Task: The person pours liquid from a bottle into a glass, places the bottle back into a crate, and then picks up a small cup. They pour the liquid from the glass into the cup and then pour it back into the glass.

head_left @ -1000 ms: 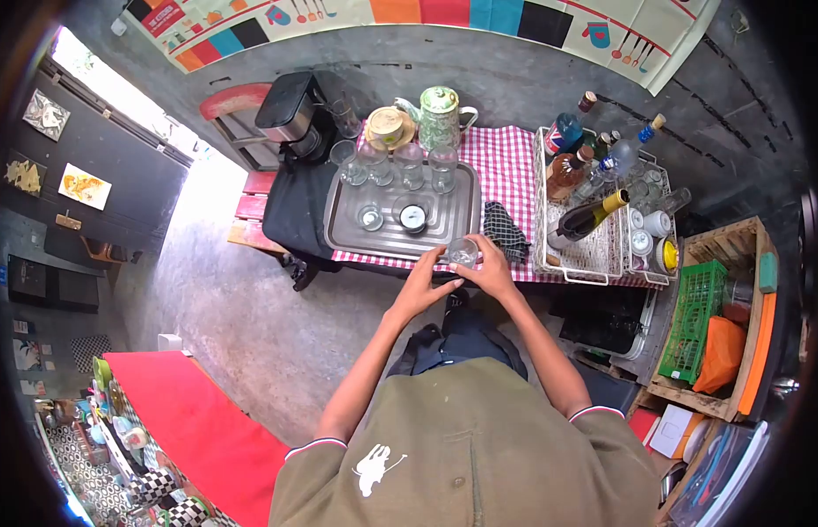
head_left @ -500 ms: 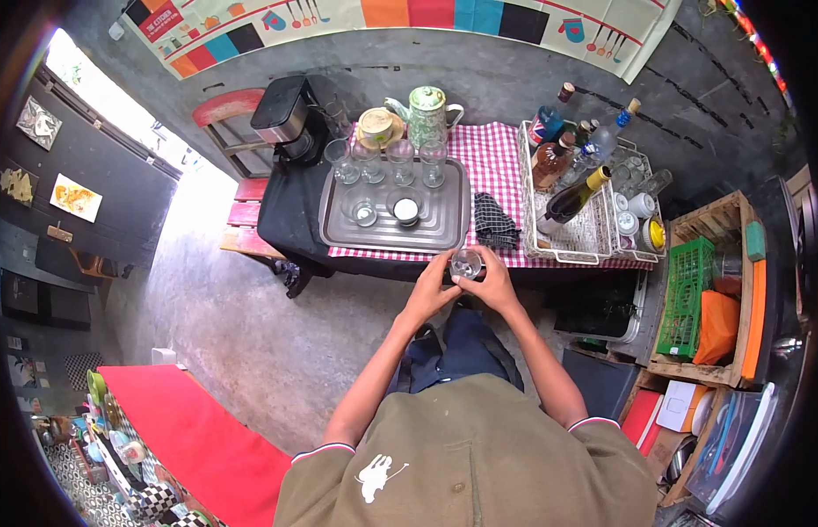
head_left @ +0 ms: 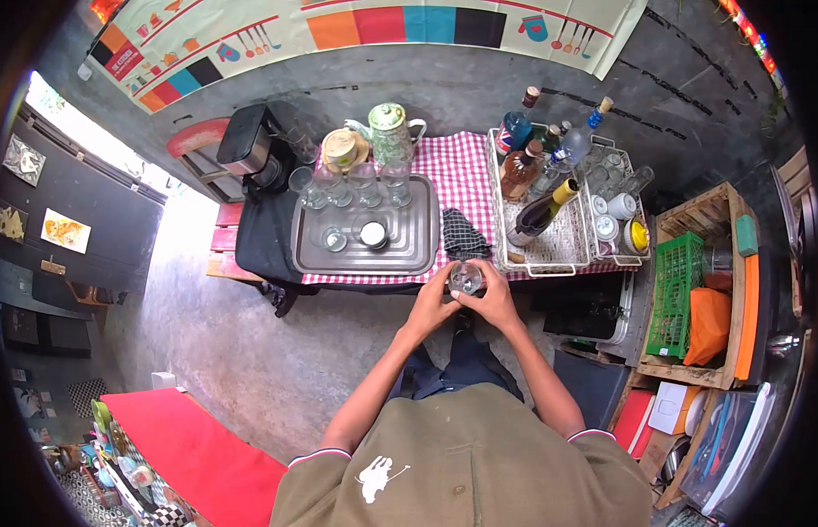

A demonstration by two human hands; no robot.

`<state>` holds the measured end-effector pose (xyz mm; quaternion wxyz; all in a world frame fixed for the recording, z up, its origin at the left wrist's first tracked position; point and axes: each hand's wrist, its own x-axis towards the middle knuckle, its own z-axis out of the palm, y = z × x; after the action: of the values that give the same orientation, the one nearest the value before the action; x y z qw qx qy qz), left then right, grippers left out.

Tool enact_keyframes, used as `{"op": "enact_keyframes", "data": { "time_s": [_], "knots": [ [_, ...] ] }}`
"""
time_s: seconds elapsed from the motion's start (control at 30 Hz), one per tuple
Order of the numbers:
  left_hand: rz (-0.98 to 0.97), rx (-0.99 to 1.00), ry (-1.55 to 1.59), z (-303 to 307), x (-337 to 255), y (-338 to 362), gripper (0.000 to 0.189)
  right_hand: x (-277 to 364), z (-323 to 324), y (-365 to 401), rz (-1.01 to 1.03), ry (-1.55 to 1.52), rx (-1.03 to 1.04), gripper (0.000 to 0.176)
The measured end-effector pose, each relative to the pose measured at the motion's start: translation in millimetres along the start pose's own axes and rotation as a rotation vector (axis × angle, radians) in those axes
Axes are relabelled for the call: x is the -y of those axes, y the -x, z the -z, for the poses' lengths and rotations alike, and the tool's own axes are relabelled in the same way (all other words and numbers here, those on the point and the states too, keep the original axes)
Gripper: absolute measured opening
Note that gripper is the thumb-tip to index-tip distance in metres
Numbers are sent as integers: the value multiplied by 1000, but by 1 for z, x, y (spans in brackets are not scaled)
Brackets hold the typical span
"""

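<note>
Between my two hands, close to the table's front edge, is a clear drinking glass (head_left: 465, 277), seen from above. My left hand (head_left: 434, 304) curls round its left side. The fingers of my right hand (head_left: 496, 301) wrap its right side, and both thumbs meet at the near side. Left of my hands, a dark ribbed tray (head_left: 409, 249) carries several clear glasses (head_left: 363, 186) along its back. Toward its front are a small clear glass (head_left: 334, 239) and one with white contents (head_left: 373, 234). A black checked cloth (head_left: 464, 234) lies just beyond my hands.
A white wire basket (head_left: 539, 260) with several bottles (head_left: 542, 213) stands on the right. Behind the tray is a green patterned pot (head_left: 390, 134); a coffee maker (head_left: 249, 147) stands left. A wooden crate (head_left: 686, 372) with a green basket (head_left: 671, 303) is farther right.
The camera view has turned slightly, so the table and its items sit farther left in the picture. Both hands still hold the glass, now nearer the checked cloth in view.
</note>
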<state>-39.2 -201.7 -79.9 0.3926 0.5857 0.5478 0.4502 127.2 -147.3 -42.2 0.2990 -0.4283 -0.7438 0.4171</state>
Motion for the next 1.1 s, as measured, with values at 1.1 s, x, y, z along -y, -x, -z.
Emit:
{"op": "enact_keyframes", "data": {
  "time_s": [1.1],
  "knots": [
    [-20, -215, -146, -65, -35, -106, 73, -94, 156, -63, 85, -25, -338, 38]
  ]
}}
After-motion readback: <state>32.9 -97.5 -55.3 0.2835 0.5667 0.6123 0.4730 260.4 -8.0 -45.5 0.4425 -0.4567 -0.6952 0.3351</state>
